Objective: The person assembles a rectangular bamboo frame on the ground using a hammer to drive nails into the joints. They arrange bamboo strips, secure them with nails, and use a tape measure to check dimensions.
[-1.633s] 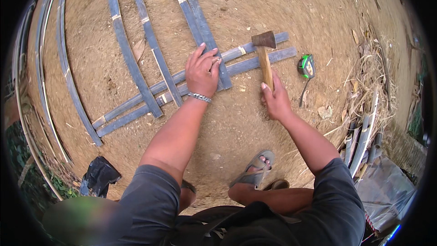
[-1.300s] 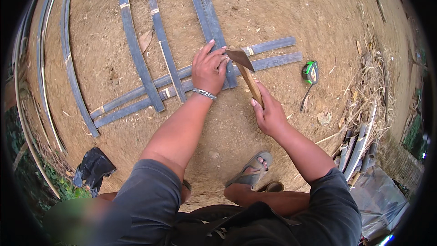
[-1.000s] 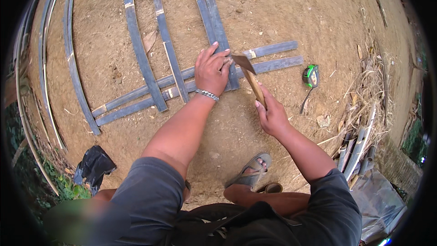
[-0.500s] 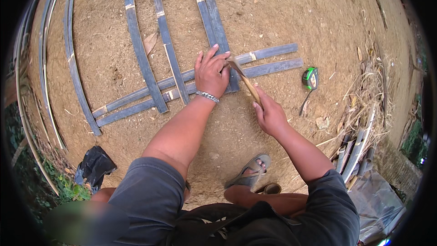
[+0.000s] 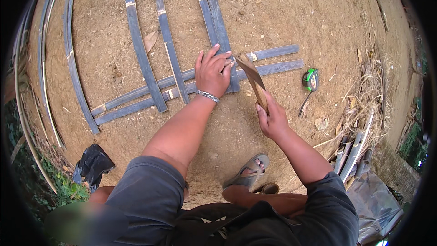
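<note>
Head view: tape measure point(image 5: 310, 79) lies near strips point(image 5: 282, 67).

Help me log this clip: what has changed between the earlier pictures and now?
The hatchet in the right hand has swung left, its head now close to the fingers of the left hand, and its blade has turned. Nothing was visibly taken up or let go. The left hand stays over the dark strips; strips and tape measure lie as before.

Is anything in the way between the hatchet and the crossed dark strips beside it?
Yes, the left hand: it partly covers the crossed dark strips, just left of the hatchet in the right hand.
</note>
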`<move>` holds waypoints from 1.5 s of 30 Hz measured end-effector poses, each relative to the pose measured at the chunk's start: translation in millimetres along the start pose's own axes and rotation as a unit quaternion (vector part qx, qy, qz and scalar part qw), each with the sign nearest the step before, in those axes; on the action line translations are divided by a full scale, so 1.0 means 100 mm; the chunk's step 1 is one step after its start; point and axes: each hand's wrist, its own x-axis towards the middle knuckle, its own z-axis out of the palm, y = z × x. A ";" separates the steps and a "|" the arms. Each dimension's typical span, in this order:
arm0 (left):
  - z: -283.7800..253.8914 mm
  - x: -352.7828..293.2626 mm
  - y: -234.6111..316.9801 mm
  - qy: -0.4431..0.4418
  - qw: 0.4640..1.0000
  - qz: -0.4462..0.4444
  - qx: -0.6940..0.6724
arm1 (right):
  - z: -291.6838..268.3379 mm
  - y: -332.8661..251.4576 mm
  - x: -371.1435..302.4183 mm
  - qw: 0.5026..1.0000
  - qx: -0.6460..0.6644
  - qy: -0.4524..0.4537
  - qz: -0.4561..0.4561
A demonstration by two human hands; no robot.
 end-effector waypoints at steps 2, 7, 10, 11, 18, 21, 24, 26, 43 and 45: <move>0.02 -0.02 -0.01 -0.008 1.000 0.000 0.003 | 0.04 0.06 -0.02 1.000 -0.011 -0.004 0.002; 0.00 -0.01 0.01 -0.009 1.000 -0.003 0.005 | -0.01 0.00 0.04 0.998 -0.004 -0.038 0.059; 0.01 0.00 0.00 -0.002 1.000 0.000 0.004 | 0.03 0.02 -0.01 1.000 -0.002 -0.006 0.012; 0.01 -0.01 0.00 -0.005 1.000 -0.002 0.002 | 0.04 0.04 -0.02 1.000 -0.004 -0.001 -0.001; 0.00 -0.01 -0.01 -0.002 1.000 -0.006 -0.001 | -0.06 -0.07 0.02 1.000 -0.004 -0.016 0.016; 0.01 -0.03 -0.01 -0.017 1.000 0.000 0.020 | -0.03 -0.03 0.01 0.999 -0.009 -0.026 0.037; 0.03 -0.03 -0.03 -0.001 1.000 -0.002 -0.002 | 0.02 -0.01 0.06 0.996 0.017 -0.011 0.089; 0.05 -0.05 -0.02 -0.005 1.000 -0.003 -0.009 | 0.15 -0.15 0.17 0.988 0.074 0.070 0.119; -0.03 1.08 -0.14 -0.038 0.990 0.095 0.098 | 0.55 -0.36 0.92 0.920 0.113 0.132 0.352; 0.10 1.34 -0.19 -0.075 0.966 0.127 0.212 | 0.48 -0.44 0.96 0.914 0.119 0.102 0.374</move>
